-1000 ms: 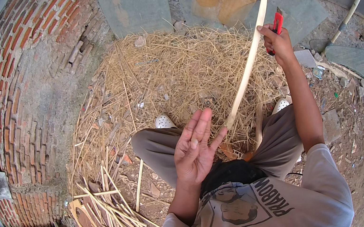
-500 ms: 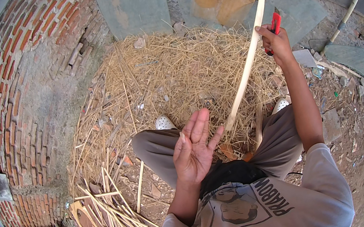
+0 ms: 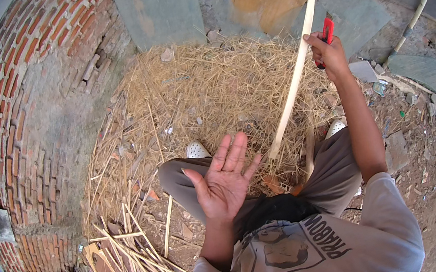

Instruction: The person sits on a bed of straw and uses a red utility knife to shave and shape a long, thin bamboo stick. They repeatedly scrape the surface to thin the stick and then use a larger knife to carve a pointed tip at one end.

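Observation:
My right hand is stretched out ahead on the right and grips a long pale strip of split bamboo or wood together with a red utility knife. The knife's handle sticks up beyond my fingers, apart from the strip's face. From my grip the strip runs up past the top edge and down to a free end near my knees. My left hand is raised over my lap, palm up and fingers spread, holding nothing. The strip's lower end is close to its fingertips but apart from them.
A heap of straw-like shavings covers the ground before my feet. Cut sticks lie piled at the lower left. A brick wall rises on the left, and boards lean at the back. Rubble lies on the right.
My left hand has turned its palm further up, spread its thumb and shifted slightly left, away from the strip's end. My right hand with strip and knife has barely moved.

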The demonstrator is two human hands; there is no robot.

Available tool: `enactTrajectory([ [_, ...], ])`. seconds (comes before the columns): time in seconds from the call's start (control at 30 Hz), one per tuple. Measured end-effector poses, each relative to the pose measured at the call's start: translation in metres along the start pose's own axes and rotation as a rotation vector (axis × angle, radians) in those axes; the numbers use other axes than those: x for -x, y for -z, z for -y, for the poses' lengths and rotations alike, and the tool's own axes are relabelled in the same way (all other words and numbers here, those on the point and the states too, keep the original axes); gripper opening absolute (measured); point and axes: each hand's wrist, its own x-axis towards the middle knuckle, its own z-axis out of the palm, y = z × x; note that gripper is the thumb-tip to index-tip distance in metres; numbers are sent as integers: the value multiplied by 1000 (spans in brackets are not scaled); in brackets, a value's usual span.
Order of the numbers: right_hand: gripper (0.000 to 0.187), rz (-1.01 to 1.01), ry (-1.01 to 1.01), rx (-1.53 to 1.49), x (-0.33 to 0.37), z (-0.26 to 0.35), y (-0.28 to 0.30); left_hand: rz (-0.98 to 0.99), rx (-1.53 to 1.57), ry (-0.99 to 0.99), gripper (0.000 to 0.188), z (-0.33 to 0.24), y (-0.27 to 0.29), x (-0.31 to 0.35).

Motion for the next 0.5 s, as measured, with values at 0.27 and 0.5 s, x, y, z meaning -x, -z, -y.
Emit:
enactTrajectory([
  [0.27,16,32,-8,-35,-2,1,1,-751,-2536,-142,61,-93,145,14],
  [0.5,15,42,-42,-102,-1,1,3,-736,-2339,-132,54,-97,164,11],
])
